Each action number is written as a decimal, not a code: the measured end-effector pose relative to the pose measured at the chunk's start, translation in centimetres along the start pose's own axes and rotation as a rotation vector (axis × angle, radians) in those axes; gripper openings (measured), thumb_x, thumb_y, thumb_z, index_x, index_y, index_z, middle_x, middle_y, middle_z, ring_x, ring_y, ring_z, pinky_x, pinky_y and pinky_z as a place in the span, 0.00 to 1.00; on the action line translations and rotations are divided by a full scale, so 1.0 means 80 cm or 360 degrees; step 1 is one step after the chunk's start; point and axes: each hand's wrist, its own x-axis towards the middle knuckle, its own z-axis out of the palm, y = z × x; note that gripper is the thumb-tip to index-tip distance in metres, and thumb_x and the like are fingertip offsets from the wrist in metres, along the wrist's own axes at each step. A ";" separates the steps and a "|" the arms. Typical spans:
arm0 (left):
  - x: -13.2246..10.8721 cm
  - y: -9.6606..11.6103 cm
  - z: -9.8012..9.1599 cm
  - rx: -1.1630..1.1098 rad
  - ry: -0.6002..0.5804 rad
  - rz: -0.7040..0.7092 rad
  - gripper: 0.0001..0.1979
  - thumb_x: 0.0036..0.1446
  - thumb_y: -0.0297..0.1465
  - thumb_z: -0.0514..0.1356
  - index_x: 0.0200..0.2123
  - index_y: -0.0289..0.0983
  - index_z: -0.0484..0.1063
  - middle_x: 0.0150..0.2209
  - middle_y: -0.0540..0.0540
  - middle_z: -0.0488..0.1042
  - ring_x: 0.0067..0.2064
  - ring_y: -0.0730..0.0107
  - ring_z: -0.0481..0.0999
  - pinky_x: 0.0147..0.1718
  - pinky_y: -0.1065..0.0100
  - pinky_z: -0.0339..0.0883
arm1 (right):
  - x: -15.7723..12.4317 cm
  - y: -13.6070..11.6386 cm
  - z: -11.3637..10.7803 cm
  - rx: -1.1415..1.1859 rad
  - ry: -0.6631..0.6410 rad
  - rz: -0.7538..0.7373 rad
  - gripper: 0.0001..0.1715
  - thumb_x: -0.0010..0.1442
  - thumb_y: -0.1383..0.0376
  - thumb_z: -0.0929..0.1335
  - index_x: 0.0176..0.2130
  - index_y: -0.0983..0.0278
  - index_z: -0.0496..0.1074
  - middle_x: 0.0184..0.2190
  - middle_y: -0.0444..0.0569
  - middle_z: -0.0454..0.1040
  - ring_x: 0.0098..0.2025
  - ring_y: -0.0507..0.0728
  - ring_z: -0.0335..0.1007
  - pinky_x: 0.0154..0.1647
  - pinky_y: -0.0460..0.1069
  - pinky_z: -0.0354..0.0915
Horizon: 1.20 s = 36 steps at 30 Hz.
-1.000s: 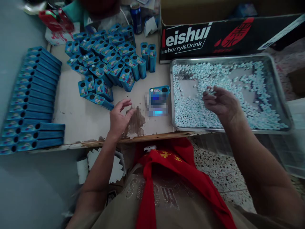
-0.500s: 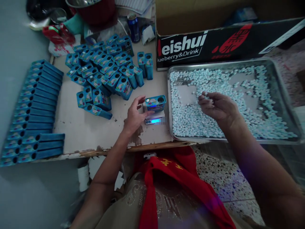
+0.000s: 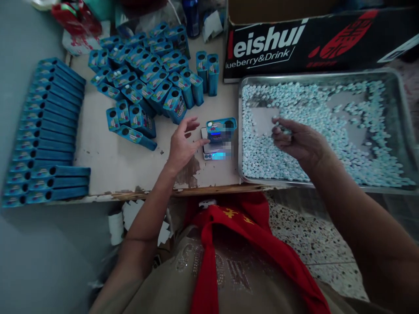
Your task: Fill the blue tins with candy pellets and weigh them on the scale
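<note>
A blue container (image 3: 221,127) with a dark round hole in its top stands on a small white scale (image 3: 209,155) with a lit display. Just left of it, my left hand (image 3: 184,144) has its fingers apart and holds nothing, one fingertip close to the container. Over the left part of a metal tray (image 3: 244,172) of small pale mints (image 3: 278,163), my right hand (image 3: 294,137) is half curled with a few mints between its fingers. Many similar blue containers (image 3: 157,78) stand behind the scale.
Stacked blue containers (image 3: 55,126) line the left side of the table (image 3: 124,174). Behind the tray is a large black cardboard box (image 3: 271,48). A blue can (image 3: 191,19), crumpled paper (image 3: 212,26) and a red object (image 3: 75,17) sit at the back.
My left hand has drawn back a little from the container, its fingers spreading. My right hand still holds mints over the tray. The whole view has shifted slightly.
</note>
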 end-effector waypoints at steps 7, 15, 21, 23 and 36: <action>0.004 -0.005 0.022 -0.0102 -0.0026 0.0019 0.37 0.56 0.36 0.81 0.65 0.46 0.71 0.61 0.39 0.82 0.63 0.53 0.82 0.60 0.52 0.78 | -0.003 0.022 0.010 0.0155 0.0047 -0.0019 0.07 0.67 0.73 0.69 0.36 0.64 0.74 0.31 0.50 0.70 0.27 0.48 0.59 0.26 0.40 0.58; 0.003 0.004 0.017 -0.0094 -0.0094 0.0037 0.31 0.57 0.33 0.80 0.61 0.44 0.76 0.58 0.42 0.83 0.60 0.55 0.84 0.60 0.54 0.79 | -0.006 0.023 0.017 -0.0238 -0.0318 0.0022 0.16 0.53 0.73 0.80 0.42 0.65 0.77 0.31 0.46 0.70 0.25 0.45 0.47 0.22 0.39 0.50; 0.012 0.000 0.043 -0.0245 -0.0058 0.0086 0.34 0.55 0.34 0.82 0.62 0.46 0.75 0.60 0.43 0.81 0.61 0.55 0.83 0.63 0.53 0.79 | -0.004 -0.006 0.054 -0.0419 -0.0564 -0.0096 0.21 0.52 0.70 0.83 0.42 0.66 0.76 0.29 0.44 0.70 0.25 0.45 0.51 0.22 0.39 0.49; 0.014 -0.003 0.049 -0.0292 -0.0070 0.0063 0.34 0.54 0.34 0.82 0.61 0.46 0.75 0.61 0.44 0.80 0.60 0.56 0.84 0.62 0.54 0.79 | -0.005 -0.012 0.061 -0.0478 -0.0607 -0.0172 0.20 0.54 0.69 0.83 0.43 0.66 0.76 0.30 0.45 0.72 0.25 0.45 0.53 0.22 0.40 0.50; 0.001 0.021 0.015 -0.0255 -0.0021 -0.0060 0.30 0.56 0.41 0.80 0.58 0.44 0.75 0.59 0.40 0.82 0.62 0.53 0.82 0.63 0.49 0.77 | 0.026 -0.030 0.124 -0.1391 -0.0821 -0.0538 0.14 0.54 0.74 0.83 0.35 0.60 0.80 0.24 0.43 0.68 0.26 0.50 0.60 0.24 0.48 0.50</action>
